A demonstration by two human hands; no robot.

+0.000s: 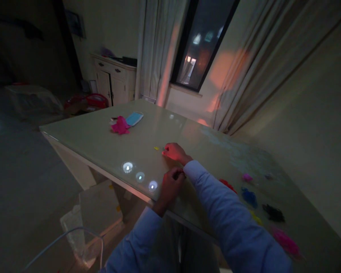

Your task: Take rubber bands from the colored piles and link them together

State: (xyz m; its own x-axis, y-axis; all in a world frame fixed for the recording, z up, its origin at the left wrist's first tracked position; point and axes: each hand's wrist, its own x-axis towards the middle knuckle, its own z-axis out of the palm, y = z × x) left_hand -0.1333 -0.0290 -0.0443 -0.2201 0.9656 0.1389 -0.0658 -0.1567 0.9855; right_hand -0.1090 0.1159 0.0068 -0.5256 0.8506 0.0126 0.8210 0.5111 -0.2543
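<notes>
My right hand [174, 151] reaches across the left one, low over the glossy table [96, 140]. Its fingers are pinched together, with a tiny greenish piece [163, 148] at the fingertips. Just left of it lies a small yellow piece [156, 148] on the tabletop. Nearer the table edge, my left hand [171, 186] is closed, thumb and finger meeting below the right wrist. Whatever the left hand pinches is too small and dark to make out.
A pink crumpled bundle [121, 125] and a blue face mask [134, 118] lie at the far left. Along the right lie small heaps: red [227, 185], blue [249, 197], black [273, 212], and pink [286, 241]. A box [99, 208] stands on the floor below the table.
</notes>
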